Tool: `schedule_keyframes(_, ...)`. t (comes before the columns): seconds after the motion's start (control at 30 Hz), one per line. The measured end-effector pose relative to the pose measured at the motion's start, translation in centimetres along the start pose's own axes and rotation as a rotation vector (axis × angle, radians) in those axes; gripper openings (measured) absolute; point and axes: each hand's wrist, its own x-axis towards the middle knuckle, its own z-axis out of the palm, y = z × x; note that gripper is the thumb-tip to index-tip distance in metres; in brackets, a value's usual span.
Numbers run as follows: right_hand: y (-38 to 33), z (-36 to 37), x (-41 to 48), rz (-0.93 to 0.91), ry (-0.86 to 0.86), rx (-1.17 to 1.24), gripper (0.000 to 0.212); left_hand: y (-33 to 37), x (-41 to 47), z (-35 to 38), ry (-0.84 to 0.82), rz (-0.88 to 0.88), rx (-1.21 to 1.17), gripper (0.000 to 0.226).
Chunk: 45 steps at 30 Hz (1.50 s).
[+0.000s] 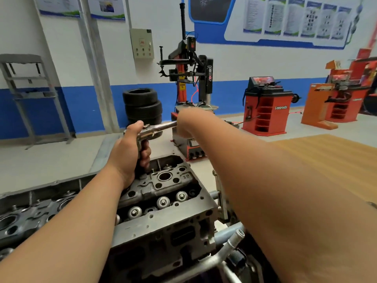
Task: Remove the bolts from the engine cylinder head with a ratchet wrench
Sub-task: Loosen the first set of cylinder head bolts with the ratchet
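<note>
Head view: you look to be loosening a bolt at the far end of the cylinder head [163, 201]. Your left hand [130, 152] has its fingers wrapped round the upright shaft of the ratchet wrench [157, 128]. Your right hand [184, 123], blurred, closes round the handle's end. Next, swing the handle while keeping the socket square. No bolt tray is in view.

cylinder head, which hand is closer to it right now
Left. The left hand grips the upright shaft of the ratchet right over the cylinder head; the right hand holds its handle, higher and farther off.
</note>
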Motion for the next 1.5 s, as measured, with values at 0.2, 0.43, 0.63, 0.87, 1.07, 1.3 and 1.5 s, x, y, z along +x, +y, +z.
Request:
schedule_keyframes(0.2,1.6,-0.9,-10.5,0.146,0.006,-0.076,0.059,0.4,-0.6,0.2,0.000,-0.008,-0.063,0.053)
schedule_keyframes(0.43,-2.8,0.5,-23.6,-0.183,0.204,0.063,0.040,1.1,-1.5,0.4,0.028,-0.041,-0.219,0.071)
schedule_keyframes(0.63,-0.4,-1.7,-20.5,-0.204,0.060,0.160,0.007,0.4,-1.1,-0.1,-0.015,-0.017,-0.109,0.056)
schedule_keyframes(0.87,4.3,-0.8,-5.6,-0.005,-0.031,-0.005,0.013,0.3,-0.7,0.0,-0.025,0.031,0.021,0.043)
schedule_keyframes(1.07,0.2,0.6,2.9,-0.033,0.085,-0.034,0.015,-0.1,-0.1,-0.4,0.000,0.064,-0.053,0.039)
schedule_keyframes(1.3,1.6,1.0,1.4,-0.055,0.126,0.002,0.013,-0.2,0.2,-0.2,-0.031,0.070,0.003,0.044)
schedule_keyframes(1.5,3.8,-0.6,-10.0,-0.031,0.094,-0.052,0.033,0.0,-0.2,0.0,-0.004,0.055,-0.003,0.045)
